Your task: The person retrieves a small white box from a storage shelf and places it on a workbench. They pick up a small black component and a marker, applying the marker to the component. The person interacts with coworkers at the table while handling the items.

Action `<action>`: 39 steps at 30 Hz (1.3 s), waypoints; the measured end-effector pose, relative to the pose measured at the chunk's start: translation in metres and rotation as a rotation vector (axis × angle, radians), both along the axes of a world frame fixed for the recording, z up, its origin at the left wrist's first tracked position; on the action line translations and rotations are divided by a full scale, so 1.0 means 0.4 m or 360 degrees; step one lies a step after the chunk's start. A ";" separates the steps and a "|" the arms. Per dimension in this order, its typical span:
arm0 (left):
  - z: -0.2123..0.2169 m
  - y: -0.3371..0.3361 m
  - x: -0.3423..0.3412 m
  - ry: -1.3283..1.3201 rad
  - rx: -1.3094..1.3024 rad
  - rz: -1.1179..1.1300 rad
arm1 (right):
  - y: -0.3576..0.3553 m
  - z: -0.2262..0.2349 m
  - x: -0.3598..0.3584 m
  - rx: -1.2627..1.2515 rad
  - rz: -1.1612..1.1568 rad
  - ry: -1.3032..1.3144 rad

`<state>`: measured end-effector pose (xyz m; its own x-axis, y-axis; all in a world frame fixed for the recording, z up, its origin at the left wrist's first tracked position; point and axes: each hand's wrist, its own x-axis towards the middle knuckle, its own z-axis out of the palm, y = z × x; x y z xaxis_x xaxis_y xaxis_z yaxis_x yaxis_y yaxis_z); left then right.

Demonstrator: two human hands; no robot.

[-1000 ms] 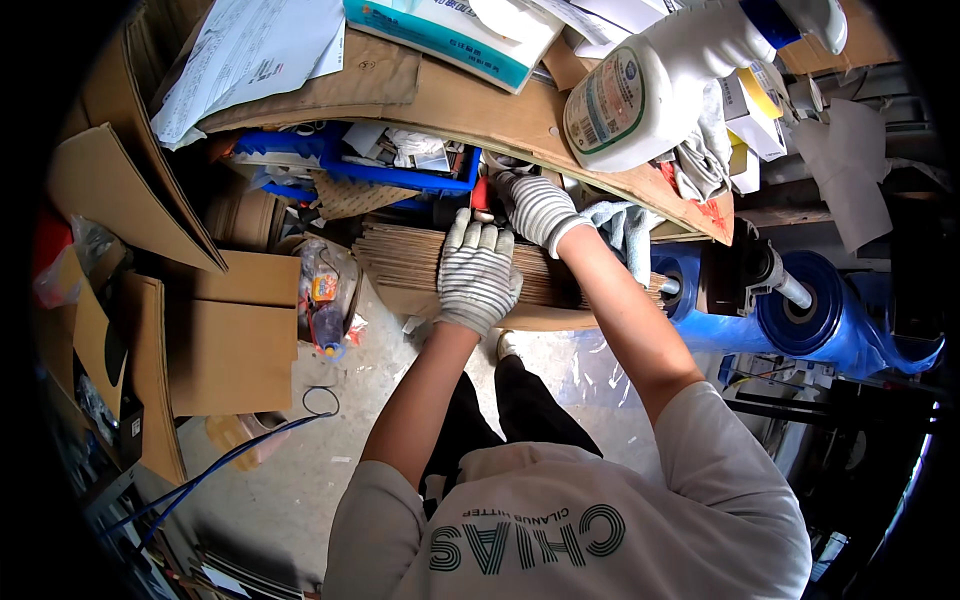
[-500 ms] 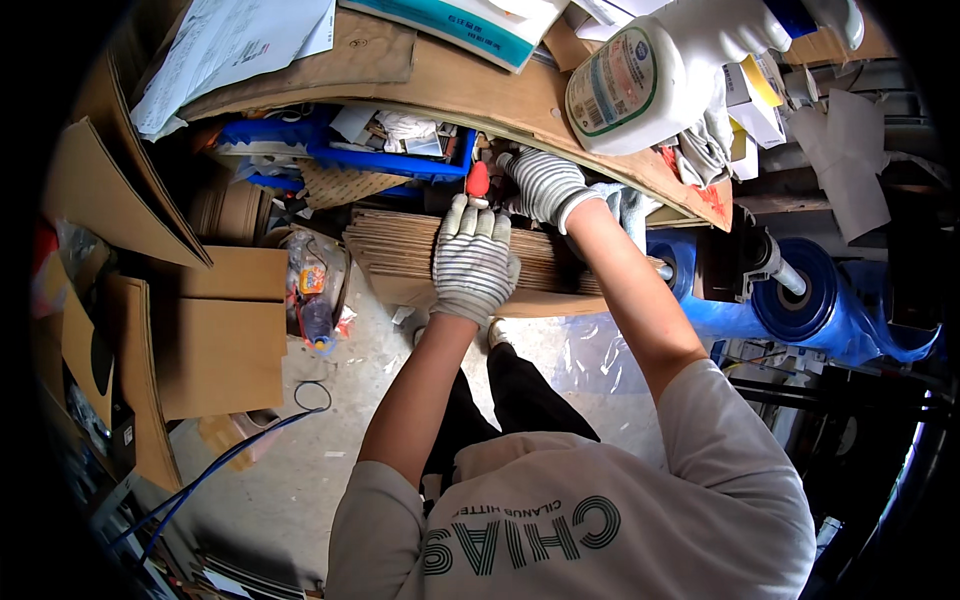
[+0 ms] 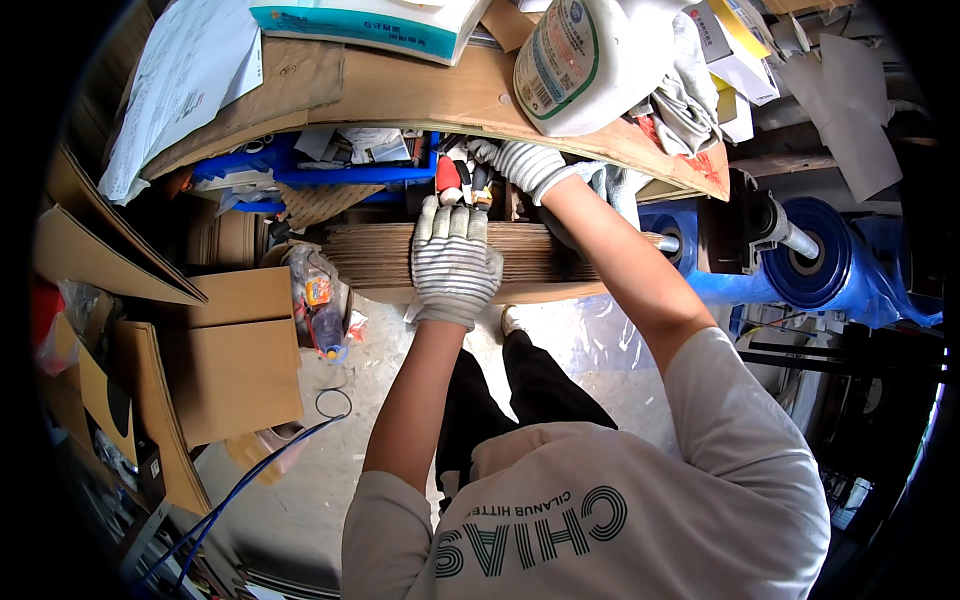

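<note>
My left hand [image 3: 453, 265], in a white and grey striped glove, lies across a stack of flattened cardboard [image 3: 360, 252], with its fingers stretched out over the top edges. My right hand [image 3: 530, 168], in a matching glove, reaches under the cardboard-covered shelf [image 3: 420, 95]. Its fingers point left in shadow, partly hidden, so their grip cannot be made out. Close to its fingertips, a red-handled item [image 3: 447, 178] and a black and yellow tool handle [image 3: 481, 188] stand behind the stack. A blue bin [image 3: 400, 174] of small items sits to their left.
On the shelf stand a white bottle [image 3: 565, 75], a teal and white package [image 3: 370, 28] and papers [image 3: 185, 90]. Blue film rolls [image 3: 805, 255] hang at right. Cardboard boxes [image 3: 240, 375], a bag of litter [image 3: 320, 300] and a blue cable [image 3: 255, 470] are at left.
The view has shifted, and more of the tools behind the stack shows. My left hand remains on the cardboard, and my right hand is still under the shelf among the tools.
</note>
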<state>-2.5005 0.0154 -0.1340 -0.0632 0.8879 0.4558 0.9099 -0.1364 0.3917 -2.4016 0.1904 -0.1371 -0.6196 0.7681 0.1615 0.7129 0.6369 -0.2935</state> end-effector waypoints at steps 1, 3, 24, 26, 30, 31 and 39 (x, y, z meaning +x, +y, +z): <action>-0.001 0.001 0.001 0.0015 0.0007 0.0001 | 0.000 -0.011 0.009 -0.0089 -0.0037 0.0109; -0.003 -0.001 0.001 0.0005 0.0017 0.0003 | -0.013 0.032 0.011 -0.0358 -0.0007 0.0148; -0.002 0.005 0.002 0.0037 0.0088 0.0008 | -0.061 0.151 -0.070 -0.0604 0.0442 -0.0756; 0.008 0.003 0.003 0.0024 0.0070 0.0003 | -0.048 0.124 -0.047 -0.0583 0.0398 -0.0569; 0.000 0.010 0.003 0.0020 0.0088 -0.0006 | -0.027 0.111 0.034 -0.0552 0.0477 -0.0362; 0.000 0.010 0.004 0.0014 0.0082 -0.0011 | -0.019 0.080 0.050 -0.0334 0.0589 -0.0294; -0.007 0.009 0.005 0.0000 0.0126 0.0016 | -0.082 0.091 -0.048 -0.0206 0.0487 -0.0421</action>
<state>-2.4986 0.0189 -0.1367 -0.0715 0.8485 0.5244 0.9115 -0.1579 0.3799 -2.4209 0.1576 -0.1009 -0.8294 0.5457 -0.1195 0.5581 0.8008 -0.2173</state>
